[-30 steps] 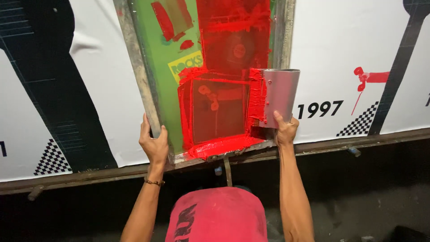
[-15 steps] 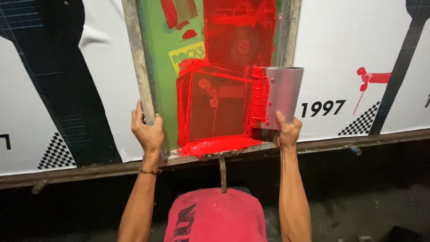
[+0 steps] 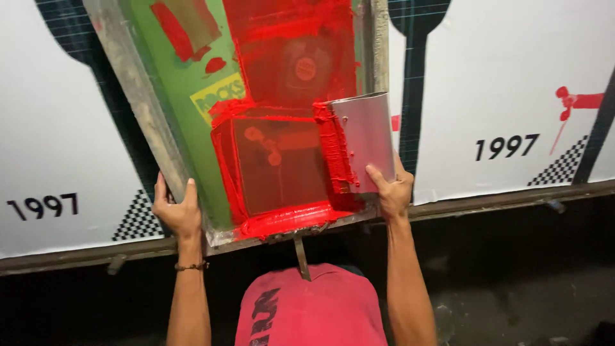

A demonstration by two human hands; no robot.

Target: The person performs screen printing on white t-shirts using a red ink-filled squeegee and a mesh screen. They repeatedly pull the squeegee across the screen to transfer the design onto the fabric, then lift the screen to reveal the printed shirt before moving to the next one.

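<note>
The left hand (image 3: 177, 214) grips the lower left corner of the screen frame (image 3: 142, 122), its fingers (image 3: 189, 192) wrapped on the metal edge. The frame lies tilted on the white printed sheets (image 3: 500, 83), its green mesh covered with wet red ink (image 3: 282, 218). At the frame's lower right corner, the right hand (image 3: 389, 192) holds the metal squeegee (image 3: 362, 141), fingers closed around its bottom edge.

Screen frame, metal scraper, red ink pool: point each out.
screen frame (image 3: 131, 96), head view, bare left rail.
metal scraper (image 3: 365, 138), head view, clean blade face.
red ink pool (image 3: 288, 219), head view, bottom edge.
</note>
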